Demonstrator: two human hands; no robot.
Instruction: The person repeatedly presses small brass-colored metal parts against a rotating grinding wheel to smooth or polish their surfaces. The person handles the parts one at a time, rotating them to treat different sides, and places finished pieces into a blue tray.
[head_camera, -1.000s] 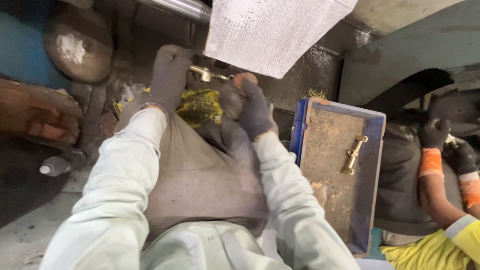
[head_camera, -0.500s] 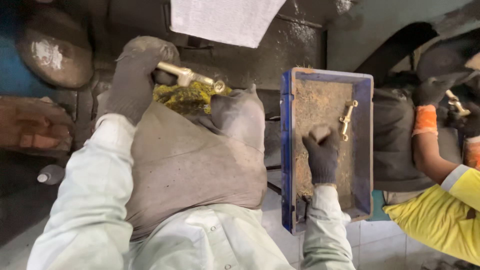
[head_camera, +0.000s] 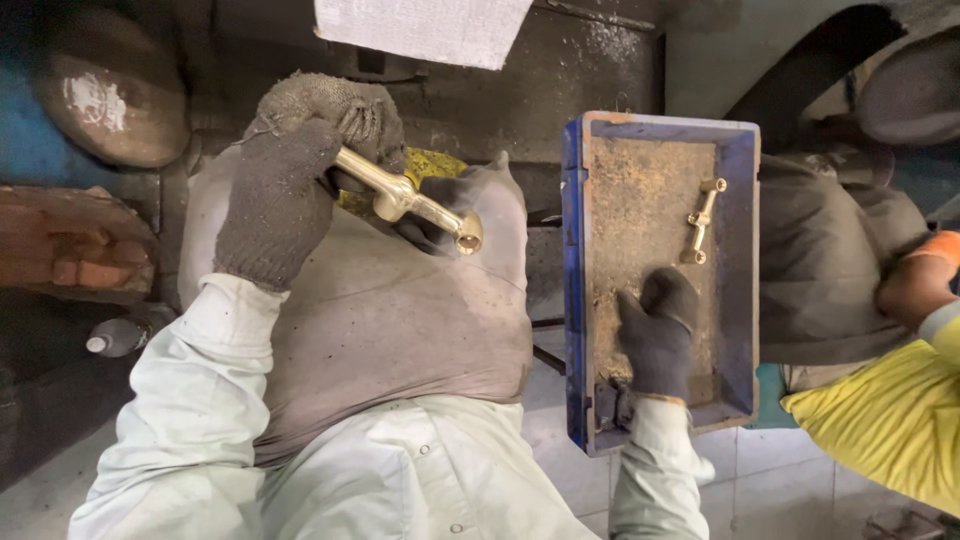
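My right hand (head_camera: 657, 335) left brass fitting (head_camera: 405, 199), now flat in blue tray (head_camera: 572, 250), holding nothing. Left hand (head_camera: 285, 185) alone grips fitting.

A shiny gold-coloured metal pipe piece (head_camera: 405, 198) is held in the left hand (head_camera: 285, 190), which wears a dark grey knitted glove. The piece is long and thin, with a round open end pointing down to the right. It is tilted and is held above a dusty grey cloth.

A second small gold-coloured metal piece (head_camera: 701, 220) is lying flat inside a blue plastic tray (head_camera: 571, 250). The floor of the tray is covered with brown dust. The right hand (head_camera: 658, 335), in a dark glove, is laid on the tray floor, near the small piece but not touching it.
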